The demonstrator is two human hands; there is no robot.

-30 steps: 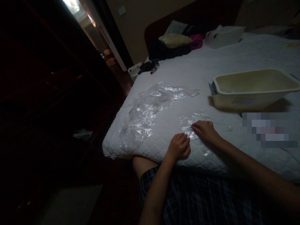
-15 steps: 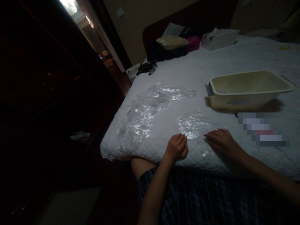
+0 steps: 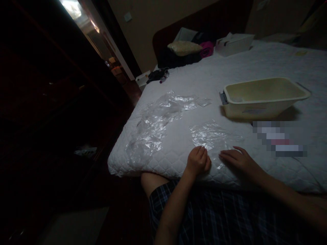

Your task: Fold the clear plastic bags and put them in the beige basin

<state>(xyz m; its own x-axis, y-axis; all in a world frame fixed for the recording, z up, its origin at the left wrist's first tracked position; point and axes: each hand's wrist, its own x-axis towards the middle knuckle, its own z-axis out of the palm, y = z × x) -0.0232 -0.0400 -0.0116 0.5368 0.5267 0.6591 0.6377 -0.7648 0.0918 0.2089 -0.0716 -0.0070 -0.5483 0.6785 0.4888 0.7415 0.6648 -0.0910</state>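
A crinkled clear plastic bag [image 3: 208, 132] lies on the white quilted bed in front of me. My left hand [image 3: 199, 160] is curled closed at the bag's near left edge, its fingertips on the plastic; the thumb side is partly hidden. From the other side, my right hand [image 3: 240, 162] rests low over the bag's near right part, fingers stretched toward the left hand and slightly apart. Farther left, more crumpled clear plastic bags [image 3: 155, 126] spread over the bed's corner in a loose heap.
A cream plastic tub [image 3: 260, 109] with grey handles stands on the bed at right, beside a blurred-out item [image 3: 278, 139] with a cable. Toward the headboard are a white box [image 3: 233, 46], a pillow [image 3: 185, 48] and a rolled magenta cloth [image 3: 206, 50]. The mattress edge [image 3: 163, 168] borders my lap.
My hands have drawn a little closer together at the near end of the bag, the left shifting right and the right shifting slightly down. The view has turned slightly.
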